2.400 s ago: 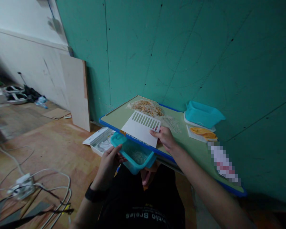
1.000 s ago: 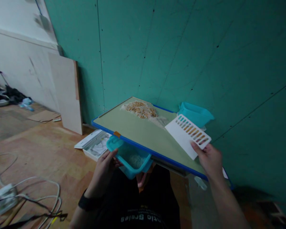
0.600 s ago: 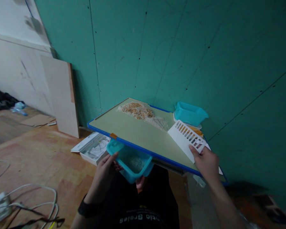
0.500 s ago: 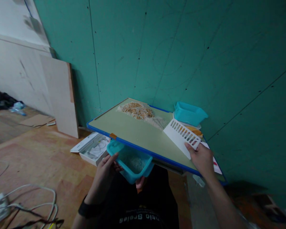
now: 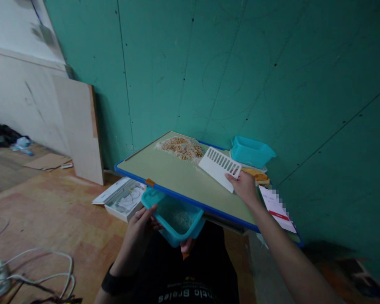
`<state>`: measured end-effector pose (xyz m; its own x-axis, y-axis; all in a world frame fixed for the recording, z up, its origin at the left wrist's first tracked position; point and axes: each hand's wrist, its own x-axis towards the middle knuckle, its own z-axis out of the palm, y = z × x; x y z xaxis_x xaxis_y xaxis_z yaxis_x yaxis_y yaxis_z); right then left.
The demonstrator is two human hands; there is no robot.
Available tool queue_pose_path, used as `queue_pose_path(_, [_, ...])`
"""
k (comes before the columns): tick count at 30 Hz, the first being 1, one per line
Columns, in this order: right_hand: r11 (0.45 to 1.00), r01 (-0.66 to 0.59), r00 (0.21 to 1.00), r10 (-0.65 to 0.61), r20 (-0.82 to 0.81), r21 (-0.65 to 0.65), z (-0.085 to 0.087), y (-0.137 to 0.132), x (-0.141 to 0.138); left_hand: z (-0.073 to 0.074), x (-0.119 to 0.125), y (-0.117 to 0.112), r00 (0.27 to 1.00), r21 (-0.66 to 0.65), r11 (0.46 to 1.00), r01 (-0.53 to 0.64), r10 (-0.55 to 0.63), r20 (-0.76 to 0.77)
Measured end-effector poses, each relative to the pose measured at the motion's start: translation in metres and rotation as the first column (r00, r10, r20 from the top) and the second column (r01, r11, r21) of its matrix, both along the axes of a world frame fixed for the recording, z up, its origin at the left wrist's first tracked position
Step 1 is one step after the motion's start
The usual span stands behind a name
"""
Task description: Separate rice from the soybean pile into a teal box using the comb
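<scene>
My left hand (image 5: 142,221) is closed on the rim of a turquoise plastic container (image 5: 177,232), held just below the table's front edge. Pale grains lie on the container's bottom. Closed on one end of a flat white slotted scraper (image 5: 218,166), my right hand (image 5: 245,185) is over the right half of the table (image 5: 174,177). The scraper's far end is against the pale edge of a heap of tan beans and whitish grains (image 5: 182,147). Below the container a bit of skin shows; I cannot tell what part it is.
At the table's back right stands a second turquoise container (image 5: 251,151), with something orange-yellow (image 5: 256,175) before it. A phone or card (image 5: 277,209) lies near the right edge. An open white box (image 5: 123,200) and cables (image 5: 69,264) are on the floor. A green wall (image 5: 164,63) rises behind.
My right hand has moved left and away from me with the scraper, up to the heap. The strip of loose grains is now mostly behind it. My left hand and the container have hardly moved.
</scene>
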<state>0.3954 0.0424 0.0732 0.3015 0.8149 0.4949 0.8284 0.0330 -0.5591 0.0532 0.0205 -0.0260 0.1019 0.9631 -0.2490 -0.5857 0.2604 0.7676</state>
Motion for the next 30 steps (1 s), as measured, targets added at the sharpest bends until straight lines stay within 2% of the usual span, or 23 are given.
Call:
queue_pose_path(2, [0.997, 0.067, 0.998, -0.067, 0.013, 0.033, -0.002, -0.013, 0.010, 0.000, -0.002, 0.000, 1.000, -0.002, 1.000, 0.010, -0.010, -0.005])
queue_pose_path(4, [0.981, 0.182, 0.980, -0.186, 0.072, 0.062, -0.004, -0.030, 0.022, 0.001, -0.003, 0.000, 1.000, 0.001, 1.000, 0.024, -0.024, -0.007])
queue_pose_path(7, [0.927, 0.370, 0.910, -0.374, 0.182, 0.053, -0.004, -0.052, 0.036, 0.003, -0.005, 0.000, 0.999, 0.000, 0.999, 0.035, -0.035, -0.008])
queue_pose_path(9, [0.903, 0.428, 0.877, -0.421, 0.230, 0.019, -0.005, -0.058, 0.039, 0.004, -0.006, 0.000, 0.999, -0.007, 0.999, 0.036, -0.036, -0.014])
queue_pose_path(15, [0.923, 0.385, 0.891, -0.370, 0.264, -0.006, -0.005, -0.057, 0.021, 0.003, -0.001, -0.006, 1.000, -0.027, 1.000, 0.007, -0.007, 0.007])
queue_pose_path(23, [0.958, 0.282, 0.937, -0.265, 0.226, -0.046, -0.006, -0.064, -0.015, 0.005, 0.004, -0.012, 0.999, -0.045, 0.998, -0.039, 0.040, 0.017])
queue_pose_path(26, [0.965, 0.248, 0.945, -0.221, 0.243, -0.089, -0.003, -0.053, -0.027, 0.006, 0.003, -0.011, 1.000, -0.046, 0.999, -0.017, 0.018, 0.006])
queue_pose_path(30, [0.980, 0.176, 0.957, -0.147, 0.251, -0.097, 0.001, -0.022, -0.034, 0.006, 0.001, -0.009, 1.000, -0.061, 0.998, -0.006, 0.007, 0.013])
